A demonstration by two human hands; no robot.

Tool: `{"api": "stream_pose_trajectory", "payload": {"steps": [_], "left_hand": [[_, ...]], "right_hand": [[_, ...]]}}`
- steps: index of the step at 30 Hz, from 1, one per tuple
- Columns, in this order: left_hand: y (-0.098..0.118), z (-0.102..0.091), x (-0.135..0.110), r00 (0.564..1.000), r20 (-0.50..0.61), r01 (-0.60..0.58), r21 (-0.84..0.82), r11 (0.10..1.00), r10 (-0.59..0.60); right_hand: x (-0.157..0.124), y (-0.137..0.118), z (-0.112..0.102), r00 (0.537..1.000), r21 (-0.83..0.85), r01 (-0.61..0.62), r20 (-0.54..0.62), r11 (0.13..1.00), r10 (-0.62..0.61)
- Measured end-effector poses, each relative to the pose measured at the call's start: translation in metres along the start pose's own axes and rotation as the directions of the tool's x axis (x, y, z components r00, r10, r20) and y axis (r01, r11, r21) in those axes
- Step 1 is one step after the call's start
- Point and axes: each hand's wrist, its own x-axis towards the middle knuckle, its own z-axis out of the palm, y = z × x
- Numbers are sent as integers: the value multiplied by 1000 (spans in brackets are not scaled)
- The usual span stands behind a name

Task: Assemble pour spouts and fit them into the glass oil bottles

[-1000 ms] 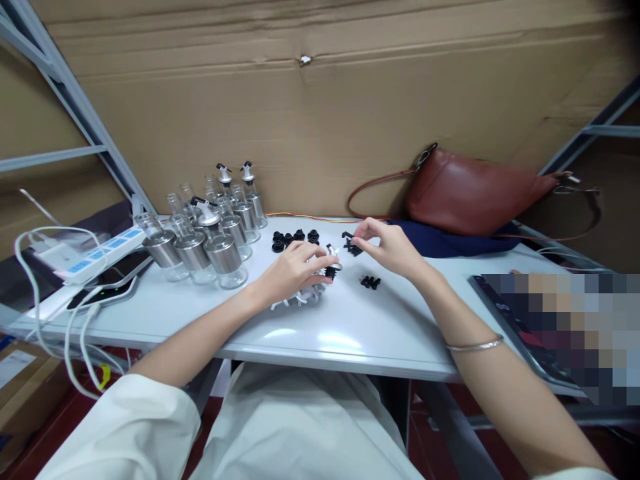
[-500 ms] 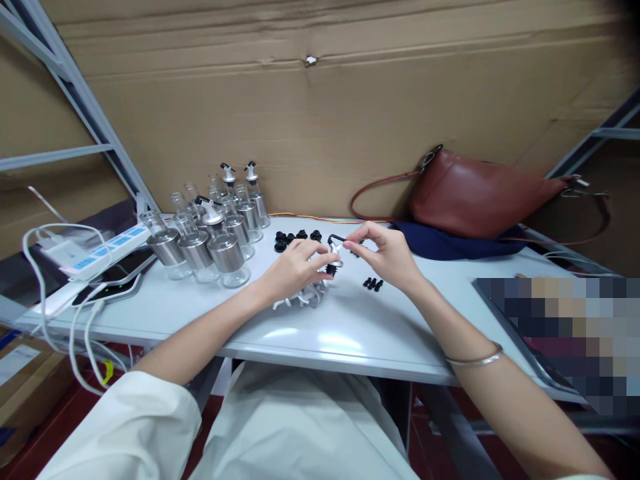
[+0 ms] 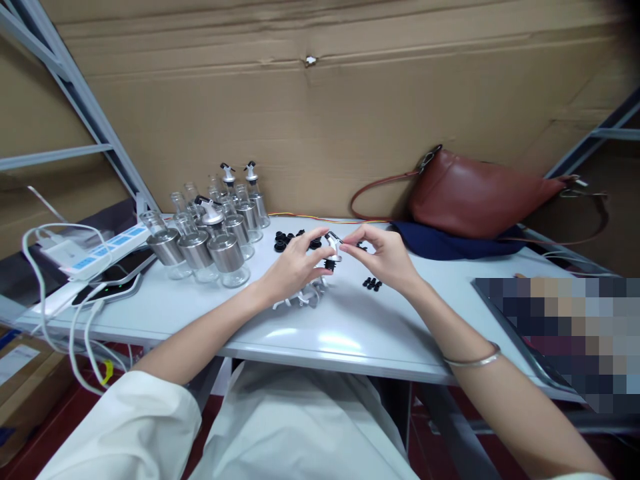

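Observation:
A silver pour spout with a ribbed black stopper below and a black flip lid on top is held above the table between my hands. My left hand is closed on it from the left, thumb low near the stopper and index finger up by the lid. From the right, my right hand pinches at the lid's end with thumb and index finger. Just below my left hand lie several loose silver spout pieces. Black stoppers sit behind it, partly hidden. Small black caps are grouped under my right hand.
Several glass bottles with steel sleeves stand at the left, some topped with spouts. A power strip with white cables lies farther left. A brown handbag rests on dark blue cloth at the back right. Cardboard walls the rear.
My left index finger has lifted towards the top of the spout. The black lid, earlier pointing right, now slopes down closer to the spout. My right hand has shifted slightly left.

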Motion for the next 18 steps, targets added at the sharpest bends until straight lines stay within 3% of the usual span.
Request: {"api": "stream_pose_trajectory", "payload": {"steps": [6, 18], "left_hand": [[3, -2, 0, 995, 75, 78, -198, 977, -64], [3, -7, 3, 998, 18, 61, -208, 976, -59]], "right_hand": [[-1, -1, -1, 1000, -25, 10, -24, 1000, -11], [-3, 2, 0, 998, 14, 53, -18, 998, -53]]}}
